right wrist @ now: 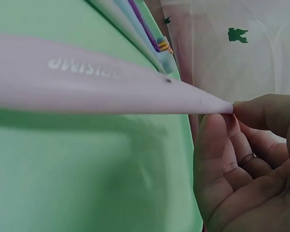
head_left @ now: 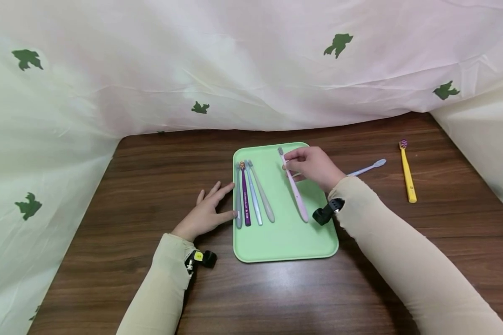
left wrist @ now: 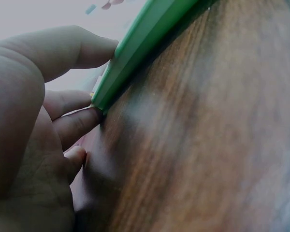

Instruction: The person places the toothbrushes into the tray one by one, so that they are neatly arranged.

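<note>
My right hand [head_left: 314, 166] pinches a pink toothbrush [head_left: 295, 191] near its neck, between thumb and fingertips, over the right part of a green tray [head_left: 285, 244]. In the right wrist view the toothbrush's wide handle, with white lettering, stretches leftward above the tray. Along the tray's left side lie a grey-blue toothbrush [head_left: 238, 202], a purple toothbrush [head_left: 246, 200], a light blue toothbrush [head_left: 254, 200] and a grey toothbrush [head_left: 263, 197], heads toward the back. At the tray's left edge rests my left hand [head_left: 205, 213], fingers extended and spread, its fingertips on the rim in the left wrist view.
On the brown wooden table [head_left: 172, 160], right of the tray, a blue toothbrush [head_left: 366, 168] is partly hidden by the right forearm. Farther right lies a yellow toothbrush [head_left: 407, 174] with a purple-striped head. A white cloth [head_left: 251, 60] with green leaf-like patches surrounds the table's back and sides.
</note>
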### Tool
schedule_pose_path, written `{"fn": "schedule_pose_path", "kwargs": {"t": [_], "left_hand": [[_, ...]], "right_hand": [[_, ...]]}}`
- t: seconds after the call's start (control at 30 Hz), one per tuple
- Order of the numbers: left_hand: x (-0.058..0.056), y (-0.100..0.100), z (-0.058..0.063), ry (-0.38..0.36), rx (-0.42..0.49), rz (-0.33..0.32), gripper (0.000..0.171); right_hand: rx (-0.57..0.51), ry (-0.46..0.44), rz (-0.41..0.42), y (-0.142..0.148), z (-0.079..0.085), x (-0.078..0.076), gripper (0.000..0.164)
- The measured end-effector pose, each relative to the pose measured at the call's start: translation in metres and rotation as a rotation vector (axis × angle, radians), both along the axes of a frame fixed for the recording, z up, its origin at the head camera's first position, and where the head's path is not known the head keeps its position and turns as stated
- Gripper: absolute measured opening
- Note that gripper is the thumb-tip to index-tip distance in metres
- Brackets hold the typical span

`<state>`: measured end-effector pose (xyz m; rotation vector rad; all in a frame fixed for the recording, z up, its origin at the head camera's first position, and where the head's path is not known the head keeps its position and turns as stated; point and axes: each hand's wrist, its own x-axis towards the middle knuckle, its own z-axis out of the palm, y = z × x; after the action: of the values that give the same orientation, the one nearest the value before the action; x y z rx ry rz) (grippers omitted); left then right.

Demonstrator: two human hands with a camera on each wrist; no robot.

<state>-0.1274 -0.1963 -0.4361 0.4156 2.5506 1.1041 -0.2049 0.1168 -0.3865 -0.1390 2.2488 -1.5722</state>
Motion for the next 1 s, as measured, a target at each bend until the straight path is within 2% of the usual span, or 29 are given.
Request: {"fn": "schedule_pose_path", "kwargs": {"t": [0.37, 1.0], "left_hand": [[-0.001, 0.000, 0.001, -0.005, 0.006, 0.003, 0.077], [0.001, 0.000, 0.003, -0.008, 0.007, 0.008, 0.077]], "right_hand": [[-0.044, -0.041, 0.031, -0.026, 0.000, -0.007, 0.032], [-0.041, -0.077, 0.022, -0.049, -0.014, -0.016, 0.031]]}}
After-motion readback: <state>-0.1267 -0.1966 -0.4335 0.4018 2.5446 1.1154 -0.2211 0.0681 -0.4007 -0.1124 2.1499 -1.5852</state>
